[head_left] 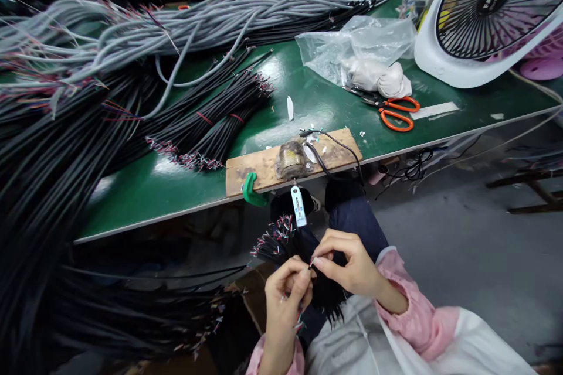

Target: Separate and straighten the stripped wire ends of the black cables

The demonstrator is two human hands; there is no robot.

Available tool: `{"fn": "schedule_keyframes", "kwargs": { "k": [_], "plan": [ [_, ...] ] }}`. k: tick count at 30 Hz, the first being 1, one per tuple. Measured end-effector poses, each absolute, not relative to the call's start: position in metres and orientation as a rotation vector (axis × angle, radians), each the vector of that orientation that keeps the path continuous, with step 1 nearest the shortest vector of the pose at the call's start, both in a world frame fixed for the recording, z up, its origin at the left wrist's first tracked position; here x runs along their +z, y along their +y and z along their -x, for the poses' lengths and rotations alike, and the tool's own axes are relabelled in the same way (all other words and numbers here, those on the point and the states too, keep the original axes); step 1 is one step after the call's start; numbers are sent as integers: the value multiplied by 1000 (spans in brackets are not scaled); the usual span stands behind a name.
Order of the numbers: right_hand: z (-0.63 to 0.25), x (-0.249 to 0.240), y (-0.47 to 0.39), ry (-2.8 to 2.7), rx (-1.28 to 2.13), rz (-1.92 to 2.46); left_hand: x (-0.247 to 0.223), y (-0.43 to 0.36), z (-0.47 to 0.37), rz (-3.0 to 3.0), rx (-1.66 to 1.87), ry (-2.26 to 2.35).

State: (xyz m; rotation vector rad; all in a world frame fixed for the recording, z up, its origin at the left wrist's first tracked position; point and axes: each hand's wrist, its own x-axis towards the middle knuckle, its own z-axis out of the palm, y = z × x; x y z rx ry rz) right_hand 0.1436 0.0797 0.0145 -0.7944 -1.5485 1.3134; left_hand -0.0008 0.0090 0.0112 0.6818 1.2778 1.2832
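Left hand (285,293): thumb and forefinger together on the cable (310,266), just short of its tip; presumably steadies it.
Right hand (341,261): thumb and forefinger pinched on the same cable's tip; small grip, suited to fine wires.
Cable: between both hands, over the lap (360,220), off the bench (316,99); likely kept there for a close view.
Bundle (279,240): on the lap, wire ends fanned towards 10 o'clock from the hands; handy, I judge.
Board (255,167): 12 o'clock, on the bench's near edge; carries a lump (291,159).
Clamp (251,190): 11 o'clock, over the board's near edge; presumably stops it sliding.
Tag (298,206): 12 o'clock, below the lump; purpose unclear.
Black bundles (206,120): 11 o'clock, on the bench; red ties presumably keep lengths together.
Grey cables (211,9): 11 o'clock, farther back, heaped.
Scissors (398,114): 1 o'clock, lying on the bench, unheld.
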Motion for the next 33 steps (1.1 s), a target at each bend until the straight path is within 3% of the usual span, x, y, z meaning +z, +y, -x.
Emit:
{"fn": "schedule_keyframes", "kwargs": {
  "k": [33],
  "plan": [
    [-147, 9, 86, -1694, 1282, 763, 5, 11, 4, -883, 1292, 1436]
  ]
}}
